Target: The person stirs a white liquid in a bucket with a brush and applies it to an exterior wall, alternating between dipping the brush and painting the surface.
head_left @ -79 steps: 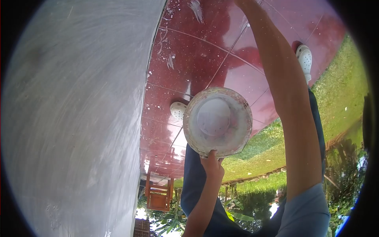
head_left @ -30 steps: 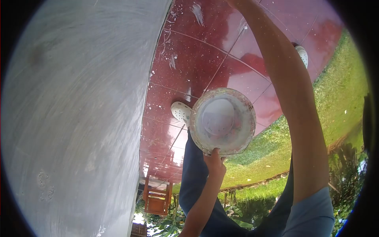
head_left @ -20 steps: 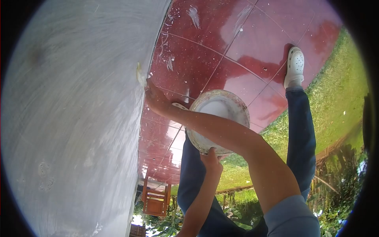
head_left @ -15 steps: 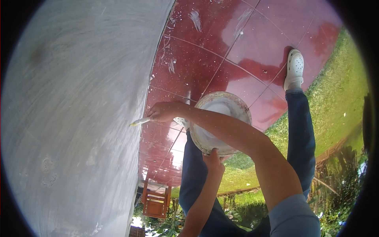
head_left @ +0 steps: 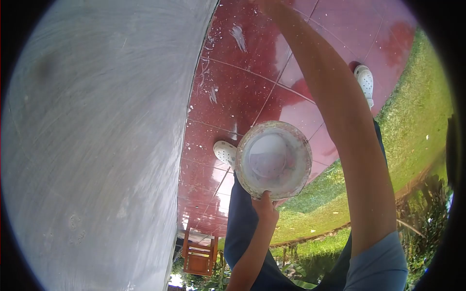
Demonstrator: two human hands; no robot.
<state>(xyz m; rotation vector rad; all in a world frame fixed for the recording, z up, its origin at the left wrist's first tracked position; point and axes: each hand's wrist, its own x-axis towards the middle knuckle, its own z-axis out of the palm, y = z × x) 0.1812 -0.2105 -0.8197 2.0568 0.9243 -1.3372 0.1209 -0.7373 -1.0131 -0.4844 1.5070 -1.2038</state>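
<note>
My left hand (head_left: 265, 207) grips the near rim of a round bowl (head_left: 242, 169), thumb over the edge. The bowl is stained around its rim and holds whitish liquid. My right arm stretches up across the view, and only the blurred edge of my right hand (head_left: 264, 4) shows at the top border. Its fingers, and anything in them, are out of sight. To the left rises a grey wall (head_left: 107, 136) with streaky brush marks and a lighter patch near its lower edge.
Red floor tiles (head_left: 228, 92) carry white splashes and smears. White clogs (head_left: 224, 153) are on my feet. A wooden chair (head_left: 199, 257) stands at the bottom beside the wall. Grass (head_left: 412, 131) and plants border the tiles on the right.
My right hand has moved from the wall, where it held a brush, up to the top border. The bowl in my left hand has shifted slightly down.
</note>
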